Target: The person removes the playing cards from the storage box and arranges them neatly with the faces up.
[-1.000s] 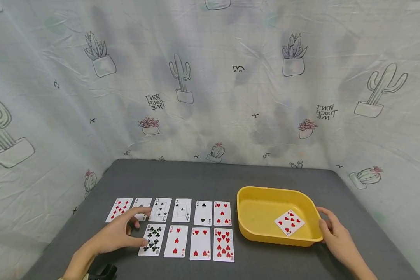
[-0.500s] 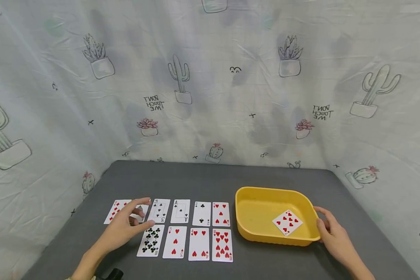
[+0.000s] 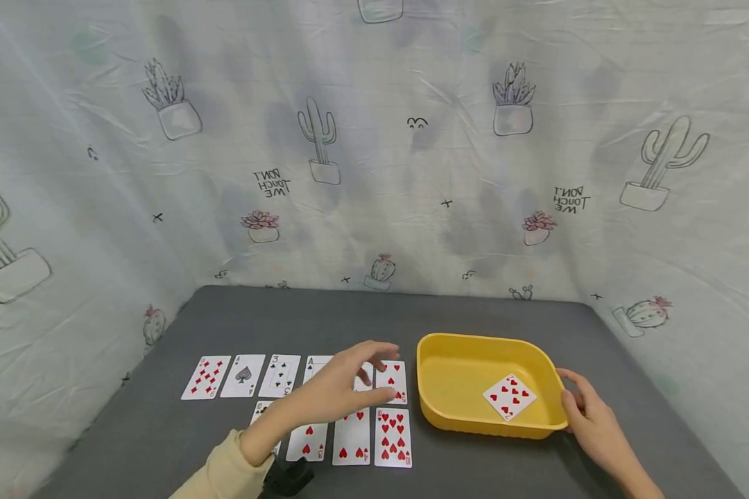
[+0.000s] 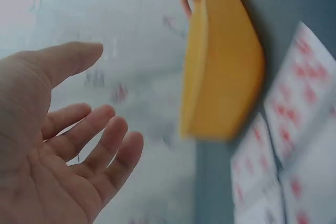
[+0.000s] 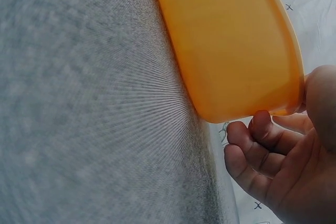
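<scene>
Above the playing cards, my left hand (image 3: 349,381) hovers with its fingers apart and nothing between them; the left wrist view shows its bare palm (image 4: 58,182). Beneath it the ace of clubs (image 3: 315,365) and the four of hearts (image 3: 352,443) are partly covered. Just past its fingertips lie the five of hearts (image 3: 392,374) and ten of hearts (image 3: 393,438). At the right end of a yellow plastic tray (image 3: 474,424), my right hand (image 3: 593,423) grips the wall between thumb and fingers. Inside the tray a seven of hearts (image 3: 510,397) lies face up.
The cards lie face up in two rows on the dark grey table (image 3: 374,312). At the left of the back row are a diamonds card (image 3: 205,378), the ace of spades (image 3: 243,375) and three of clubs (image 3: 279,375). A cactus-print curtain (image 3: 374,138) hangs behind.
My left hand has moved right, from over the left cards to over the cards nearer the tray, uncovering the ace of spades. The right hand stays at the tray.
</scene>
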Motion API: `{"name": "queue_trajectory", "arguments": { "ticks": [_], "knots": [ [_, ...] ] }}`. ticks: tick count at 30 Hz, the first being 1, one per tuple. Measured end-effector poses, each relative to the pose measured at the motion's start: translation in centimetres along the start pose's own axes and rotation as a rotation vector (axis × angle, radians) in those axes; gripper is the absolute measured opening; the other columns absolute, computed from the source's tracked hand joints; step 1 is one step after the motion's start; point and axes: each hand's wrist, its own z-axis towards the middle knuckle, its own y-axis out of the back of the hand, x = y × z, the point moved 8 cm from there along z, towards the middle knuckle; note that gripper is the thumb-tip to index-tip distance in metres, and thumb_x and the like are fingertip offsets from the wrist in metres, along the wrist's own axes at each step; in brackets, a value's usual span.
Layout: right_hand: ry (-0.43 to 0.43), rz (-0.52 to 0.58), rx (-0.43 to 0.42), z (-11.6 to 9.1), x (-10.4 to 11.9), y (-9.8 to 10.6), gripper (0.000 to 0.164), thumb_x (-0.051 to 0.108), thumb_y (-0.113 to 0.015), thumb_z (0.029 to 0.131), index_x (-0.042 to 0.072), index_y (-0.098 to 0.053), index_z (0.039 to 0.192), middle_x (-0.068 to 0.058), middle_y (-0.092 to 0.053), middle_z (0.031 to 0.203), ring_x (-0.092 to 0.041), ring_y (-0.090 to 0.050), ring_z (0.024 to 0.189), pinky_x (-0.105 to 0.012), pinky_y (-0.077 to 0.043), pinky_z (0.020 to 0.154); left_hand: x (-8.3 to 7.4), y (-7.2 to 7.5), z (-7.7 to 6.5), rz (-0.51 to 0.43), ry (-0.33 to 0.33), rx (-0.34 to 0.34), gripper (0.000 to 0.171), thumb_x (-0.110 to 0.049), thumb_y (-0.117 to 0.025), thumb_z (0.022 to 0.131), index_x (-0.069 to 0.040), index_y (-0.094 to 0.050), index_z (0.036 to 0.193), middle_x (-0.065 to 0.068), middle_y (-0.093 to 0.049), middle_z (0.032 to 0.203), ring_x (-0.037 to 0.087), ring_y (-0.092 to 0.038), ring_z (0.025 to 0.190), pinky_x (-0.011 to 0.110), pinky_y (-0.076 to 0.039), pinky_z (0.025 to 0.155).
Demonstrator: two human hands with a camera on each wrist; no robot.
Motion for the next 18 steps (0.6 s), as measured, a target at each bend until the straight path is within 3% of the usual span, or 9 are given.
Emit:
{"name": "queue_trajectory", "arguments": {
  "ticks": [3,6,12,18],
  "knots": [
    [0.002,0.002,0.000,0.1,0.0,-0.1,0.044,0.027,-0.038,0.108,0.003,-0.034,0.144,-0.006,-0.054,0.073,-0.017,-0.052,0.060,-0.028,-0.044,0.054,-1.8,-1.8,2.7,-0.066,-0.052,0.076,0.056,-0.035,-0.068,0.094,-0.018,-0.047,0.143,-0.007,-0.054,0.133,0.011,-0.053,0.110,0.027,-0.050,0.085],
    [0.005,0.000,-0.007,0.2,0.0,-0.1,0.043,0.026,-0.039,0.108,0.003,-0.035,0.144,-0.005,-0.054,0.072,-0.017,-0.052,0.059,-0.028,-0.044,0.054,-2.6,-3.7,5.1,-0.135,-0.057,0.123,0.054,-0.031,-0.068,0.095,-0.016,-0.048,0.142,-0.007,-0.053,0.132,0.011,-0.054,0.113,0.025,-0.050,0.085],
    [0.014,-0.008,-0.015,0.2,-0.2,-0.2,0.042,0.025,-0.040,0.108,0.003,-0.036,0.144,-0.005,-0.055,0.073,-0.017,-0.052,0.059,-0.028,-0.044,0.054,-1.1,-8.1,9.6,-0.208,-0.015,0.189,0.050,-0.023,-0.070,0.094,-0.012,-0.051,0.139,0.000,-0.055,0.131,0.013,-0.057,0.113,0.021,-0.048,0.087],
    [0.021,0.012,-0.022,0.2,-0.2,-0.1,0.041,0.024,-0.041,0.108,0.005,-0.036,0.143,-0.005,-0.055,0.072,-0.018,-0.052,0.058,-0.028,-0.043,0.053,-0.2,-11.9,12.4,-0.203,0.045,0.251,0.050,-0.013,-0.075,0.089,-0.007,-0.054,0.135,0.002,-0.059,0.126,0.014,-0.062,0.108,0.018,-0.047,0.084]
  ]
}}
